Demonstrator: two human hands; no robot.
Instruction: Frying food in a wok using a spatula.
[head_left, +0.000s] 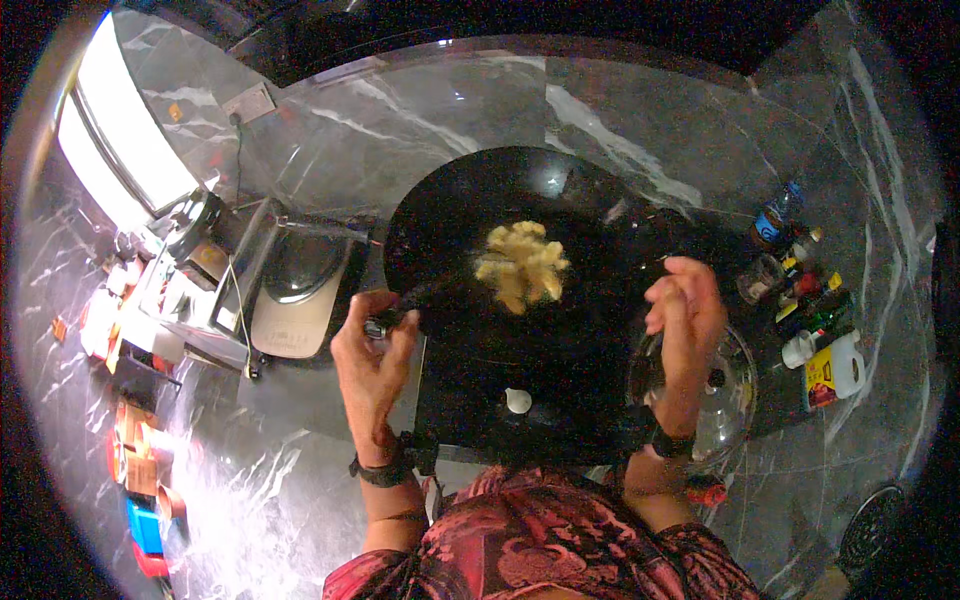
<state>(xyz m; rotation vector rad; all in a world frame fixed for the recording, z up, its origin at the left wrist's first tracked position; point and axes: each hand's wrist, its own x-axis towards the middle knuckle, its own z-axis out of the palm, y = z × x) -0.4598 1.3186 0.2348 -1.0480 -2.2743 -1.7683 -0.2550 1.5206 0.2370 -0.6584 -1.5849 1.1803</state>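
Note:
Pale yellow food pieces (523, 266) lie heaped in a large dark wok (442, 195) in front of me. My left hand (375, 334), at the wok's left edge, grips a dark handle; what it belongs to blends into the dark pan, and a blurred tool end may lie at the food. On the right, my right hand (684, 300) is raised with its fingers curled; nothing can be made out in it. Under my right forearm is a clear glass lid (739, 382) with a dark knob. A pale round stove knob (518, 401) shows on the black stove front.
Bottles, including one with a blue label (768, 225), and a white-handled jug (836, 371) stand at the right. Left of the wok are a beige board (296, 322) and a dark pan. Boxes and a blue container (144, 527) line the far left. A bright window is at upper left.

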